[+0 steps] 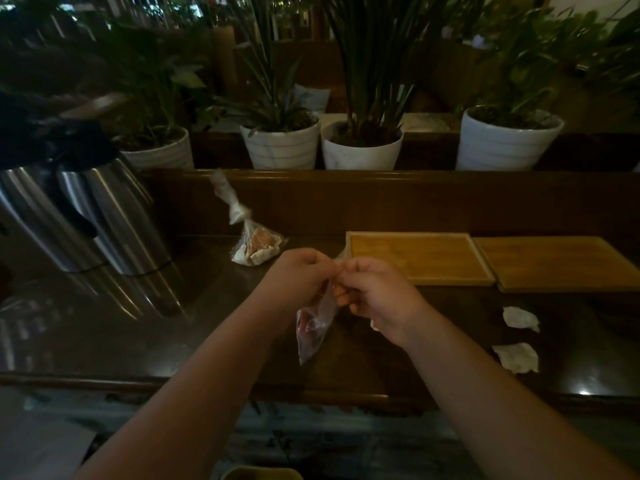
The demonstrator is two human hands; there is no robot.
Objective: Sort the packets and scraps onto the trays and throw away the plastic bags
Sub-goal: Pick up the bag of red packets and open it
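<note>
A clear plastic bag (313,329) with reddish contents hangs over the dark table, pinched at its top between my left hand (300,271) and my right hand (372,289). A second knotted plastic bag (254,245) holding packets and scraps lies farther back on the left, its twisted neck pointing up. Two wooden trays sit behind my hands: the left tray (419,256) and the right tray (554,261), both bare. Two crumpled white scraps lie on the table at the right, one scrap (519,317) nearer the trays and another scrap (516,356) closer to me.
Steel thermos jugs (86,216) stand at the left of the table. White plant pots (360,147) line a ledge behind the table's raised back. The table's front edge (242,384) runs below my forearms. A rim of a container (258,472) shows at the bottom.
</note>
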